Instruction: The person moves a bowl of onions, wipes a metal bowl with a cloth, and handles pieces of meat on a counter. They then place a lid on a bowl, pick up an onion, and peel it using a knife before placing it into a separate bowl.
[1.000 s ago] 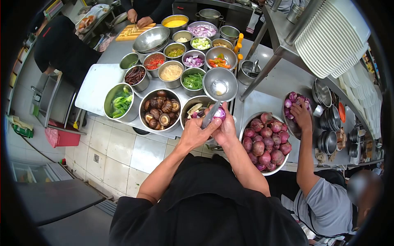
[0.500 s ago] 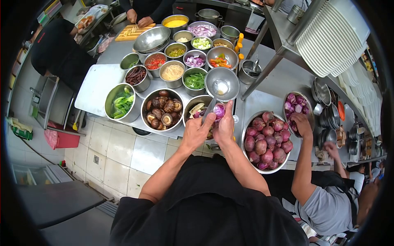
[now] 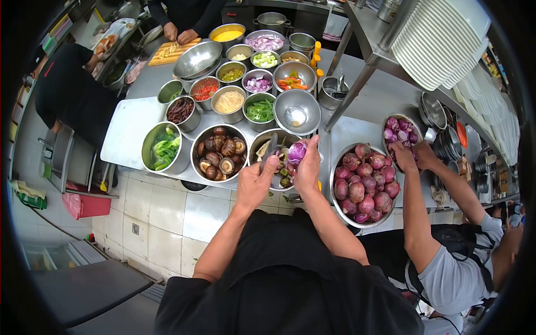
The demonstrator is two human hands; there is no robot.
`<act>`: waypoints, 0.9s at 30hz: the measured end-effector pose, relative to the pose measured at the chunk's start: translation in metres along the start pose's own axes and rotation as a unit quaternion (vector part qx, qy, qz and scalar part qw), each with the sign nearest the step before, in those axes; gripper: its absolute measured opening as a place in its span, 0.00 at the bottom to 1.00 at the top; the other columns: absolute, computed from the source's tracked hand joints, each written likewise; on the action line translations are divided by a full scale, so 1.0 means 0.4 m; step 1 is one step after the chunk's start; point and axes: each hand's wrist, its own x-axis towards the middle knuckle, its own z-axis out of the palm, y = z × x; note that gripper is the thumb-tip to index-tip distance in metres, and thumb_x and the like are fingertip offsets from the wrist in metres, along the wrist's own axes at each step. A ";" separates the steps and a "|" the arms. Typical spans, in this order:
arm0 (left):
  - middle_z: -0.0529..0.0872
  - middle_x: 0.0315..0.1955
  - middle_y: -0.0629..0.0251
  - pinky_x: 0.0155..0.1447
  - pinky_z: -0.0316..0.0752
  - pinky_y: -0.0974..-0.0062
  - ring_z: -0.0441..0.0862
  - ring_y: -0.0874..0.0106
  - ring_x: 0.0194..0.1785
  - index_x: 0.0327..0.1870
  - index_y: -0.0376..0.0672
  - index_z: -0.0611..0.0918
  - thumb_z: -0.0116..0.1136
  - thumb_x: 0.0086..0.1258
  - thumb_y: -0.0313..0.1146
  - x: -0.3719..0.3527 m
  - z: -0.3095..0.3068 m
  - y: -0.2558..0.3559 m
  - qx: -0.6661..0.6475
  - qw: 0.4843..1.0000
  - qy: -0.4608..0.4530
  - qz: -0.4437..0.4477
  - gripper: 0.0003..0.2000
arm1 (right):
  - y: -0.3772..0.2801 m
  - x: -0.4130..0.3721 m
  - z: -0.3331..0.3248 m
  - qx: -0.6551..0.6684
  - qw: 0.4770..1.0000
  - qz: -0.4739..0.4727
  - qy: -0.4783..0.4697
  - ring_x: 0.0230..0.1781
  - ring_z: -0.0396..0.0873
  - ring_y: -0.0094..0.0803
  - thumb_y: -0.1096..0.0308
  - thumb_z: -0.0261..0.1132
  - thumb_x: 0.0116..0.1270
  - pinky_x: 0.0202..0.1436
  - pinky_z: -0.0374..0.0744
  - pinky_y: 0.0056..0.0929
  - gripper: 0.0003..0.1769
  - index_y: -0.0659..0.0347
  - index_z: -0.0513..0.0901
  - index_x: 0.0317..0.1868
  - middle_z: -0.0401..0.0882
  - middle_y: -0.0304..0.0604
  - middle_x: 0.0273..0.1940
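My left hand (image 3: 254, 184) is closed around a knife (image 3: 271, 148), its blade pointing up and away from me. A partly peeled red onion (image 3: 297, 152) sits in my right hand (image 3: 308, 170), whose fingers curl along its right side. Blade and onion are a small gap apart. Both are above a metal pot (image 3: 258, 139) that holds onion peel and vegetable scraps. Just beyond the pot stands a metal bowl (image 3: 310, 118) with a small pale piece in it. To the right of my hands is a large bowl of unpeeled red onions (image 3: 365, 181).
A pot of mushrooms (image 3: 220, 153) and one of leafy greens (image 3: 166, 152) stand left. Several metal containers of cut vegetables fill the table beyond. At right, a co-worker's hands (image 3: 416, 156) are at a bowl of peeled onions (image 3: 403, 129). A shelf post (image 3: 350, 97) rises nearby.
The knife has moved left, away from the onion, and my hands are farther apart. The co-worker's second hand has come to the bowl of peeled onions. The view has shifted slightly.
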 end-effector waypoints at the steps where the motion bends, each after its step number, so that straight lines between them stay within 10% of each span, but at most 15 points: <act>1: 0.71 0.10 0.69 0.25 0.64 0.75 0.66 0.80 0.19 0.24 0.34 0.82 0.53 0.68 0.54 0.012 -0.004 -0.012 0.000 1.000 -0.003 0.000 0.27 | -0.004 -0.001 -0.008 0.078 0.995 0.049 -0.031 0.20 0.69 0.21 0.39 0.40 0.71 0.19 0.67 0.19 0.31 0.60 0.72 0.35 0.71 0.36 0.25; 3: 0.76 0.11 0.57 0.27 0.68 0.70 0.72 0.69 0.18 0.26 0.33 0.83 0.54 0.67 0.51 0.034 -0.008 -0.031 0.132 0.991 0.011 -0.005 0.24 | -0.011 -0.004 -0.024 0.126 0.989 0.056 -0.058 0.22 0.70 0.20 0.39 0.43 0.70 0.21 0.68 0.18 0.30 0.60 0.73 0.35 0.72 0.35 0.26; 5: 0.75 0.12 0.61 0.26 0.69 0.72 0.70 0.78 0.20 0.22 0.27 0.77 0.57 0.66 0.50 0.050 -0.010 -0.050 0.161 0.987 0.005 -0.013 0.27 | -0.020 -0.009 -0.026 0.175 0.979 0.063 -0.084 0.24 0.71 0.19 0.38 0.47 0.68 0.23 0.69 0.17 0.29 0.59 0.74 0.36 0.73 0.34 0.27; 8: 0.80 0.19 0.48 0.30 0.71 0.66 0.78 0.57 0.23 0.31 0.34 0.82 0.64 0.59 0.44 0.069 -0.012 -0.093 0.316 0.949 0.005 0.023 0.17 | -0.036 -0.020 -0.023 0.243 0.959 0.080 -0.121 0.26 0.75 0.24 0.42 0.46 0.70 0.22 0.71 0.20 0.27 0.61 0.74 0.38 0.75 0.40 0.30; 14: 0.79 0.22 0.73 0.31 0.68 0.80 0.71 0.84 0.27 0.32 0.35 0.81 0.65 0.61 0.41 0.026 -0.003 -0.003 0.028 0.990 -0.135 0.008 0.15 | -0.023 -0.030 -0.036 0.199 0.971 0.051 -0.124 0.33 0.73 0.20 0.41 0.46 0.70 0.39 0.73 0.19 0.29 0.62 0.75 0.36 0.74 0.38 0.33; 27: 0.70 0.13 0.77 0.23 0.59 0.81 0.62 0.85 0.22 0.20 0.37 0.78 0.54 0.67 0.53 -0.006 0.036 0.020 0.052 0.988 -0.142 -0.008 0.25 | -0.010 -0.064 -0.022 0.097 0.991 -0.004 -0.098 0.28 0.69 0.18 0.43 0.44 0.72 0.32 0.70 0.18 0.29 0.63 0.75 0.37 0.73 0.34 0.28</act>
